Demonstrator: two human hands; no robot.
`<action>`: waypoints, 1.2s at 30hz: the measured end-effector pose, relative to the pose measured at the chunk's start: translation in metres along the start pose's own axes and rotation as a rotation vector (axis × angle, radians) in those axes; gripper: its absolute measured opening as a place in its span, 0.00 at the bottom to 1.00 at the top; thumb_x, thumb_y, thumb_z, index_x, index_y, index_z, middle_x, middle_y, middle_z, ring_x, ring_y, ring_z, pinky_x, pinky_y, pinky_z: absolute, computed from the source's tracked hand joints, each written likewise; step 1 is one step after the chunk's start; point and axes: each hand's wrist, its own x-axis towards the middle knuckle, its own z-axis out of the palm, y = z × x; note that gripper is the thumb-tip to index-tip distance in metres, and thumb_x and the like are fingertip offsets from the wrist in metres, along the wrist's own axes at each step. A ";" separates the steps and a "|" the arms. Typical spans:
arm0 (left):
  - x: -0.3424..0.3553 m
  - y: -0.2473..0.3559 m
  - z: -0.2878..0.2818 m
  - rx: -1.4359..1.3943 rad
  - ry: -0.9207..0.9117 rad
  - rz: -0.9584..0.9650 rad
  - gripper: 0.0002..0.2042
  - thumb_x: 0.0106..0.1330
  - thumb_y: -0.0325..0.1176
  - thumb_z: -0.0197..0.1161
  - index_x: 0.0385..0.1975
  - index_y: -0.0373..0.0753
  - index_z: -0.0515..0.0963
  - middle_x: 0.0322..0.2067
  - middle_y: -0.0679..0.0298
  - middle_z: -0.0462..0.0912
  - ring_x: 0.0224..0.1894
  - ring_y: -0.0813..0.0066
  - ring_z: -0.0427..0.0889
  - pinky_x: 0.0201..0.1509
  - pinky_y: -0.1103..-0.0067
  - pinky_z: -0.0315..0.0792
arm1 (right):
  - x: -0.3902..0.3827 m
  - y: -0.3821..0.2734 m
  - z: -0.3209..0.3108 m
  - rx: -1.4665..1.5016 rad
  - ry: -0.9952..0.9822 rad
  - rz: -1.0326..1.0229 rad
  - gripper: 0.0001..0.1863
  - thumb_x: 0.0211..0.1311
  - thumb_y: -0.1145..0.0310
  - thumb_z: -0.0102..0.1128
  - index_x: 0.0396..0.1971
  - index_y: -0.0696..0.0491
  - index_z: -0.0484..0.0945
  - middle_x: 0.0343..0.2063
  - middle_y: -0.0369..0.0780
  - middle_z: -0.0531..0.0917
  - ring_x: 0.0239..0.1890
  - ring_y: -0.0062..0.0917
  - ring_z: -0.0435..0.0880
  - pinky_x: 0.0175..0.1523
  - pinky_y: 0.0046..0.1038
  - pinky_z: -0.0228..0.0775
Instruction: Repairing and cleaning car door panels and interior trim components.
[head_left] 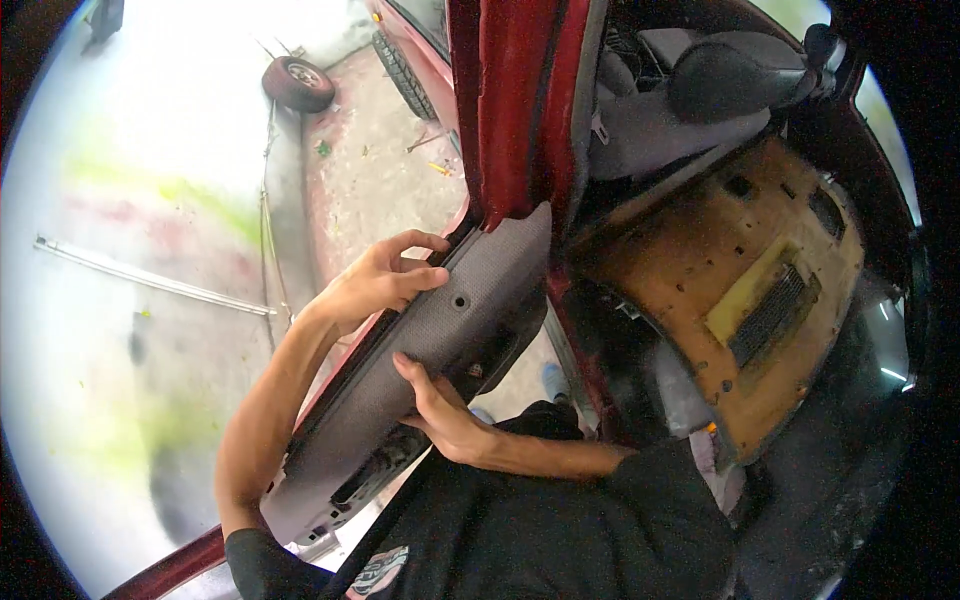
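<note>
A grey textured car door panel [430, 335] lies along the inside of a red car door, slanting from lower left to upper right. My left hand [380, 280] is at its upper edge, with bent fingers hooked there and fingertips on the window-side strip. Lower down, my right hand [450, 425] grips the panel near the armrest. Its thumb rests against the textured face, while the other fingers are partly hidden beneath. Above the hands is a small round dark hole [460, 302] in the panel. Dark openings [370, 475] show in the lower left part.
The red door pillar [520, 110] rises just beyond the panel. To the right are a grey car seat [680, 130] and a loose brown trim board [770, 300] inside the car. A wheel [298, 84] stands by the white wall, near another vehicle's tyre [402, 75].
</note>
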 end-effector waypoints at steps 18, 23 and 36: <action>-0.016 0.013 0.044 0.614 0.251 0.372 0.43 0.48 0.39 0.82 0.63 0.36 0.65 0.44 0.43 0.82 0.47 0.49 0.85 0.55 0.63 0.76 | 0.011 0.014 -0.008 -0.015 0.059 0.038 0.38 0.73 0.40 0.55 0.72 0.46 0.60 0.69 0.35 0.67 0.70 0.26 0.64 0.72 0.37 0.55; -0.022 0.014 0.038 0.604 0.257 0.325 0.40 0.49 0.37 0.80 0.63 0.35 0.66 0.44 0.39 0.83 0.49 0.44 0.84 0.55 0.62 0.76 | 0.014 0.023 0.009 -0.122 0.192 -0.126 0.43 0.74 0.41 0.53 0.74 0.56 0.53 0.69 0.43 0.64 0.72 0.30 0.61 0.75 0.35 0.50; -0.025 0.012 0.020 0.739 0.229 0.525 0.42 0.53 0.36 0.76 0.64 0.17 0.65 0.47 0.35 0.80 0.51 0.42 0.82 0.56 0.64 0.75 | -0.004 0.022 -0.012 -0.942 0.017 -0.277 0.46 0.67 0.48 0.65 0.71 0.64 0.54 0.68 0.55 0.64 0.72 0.46 0.62 0.78 0.42 0.49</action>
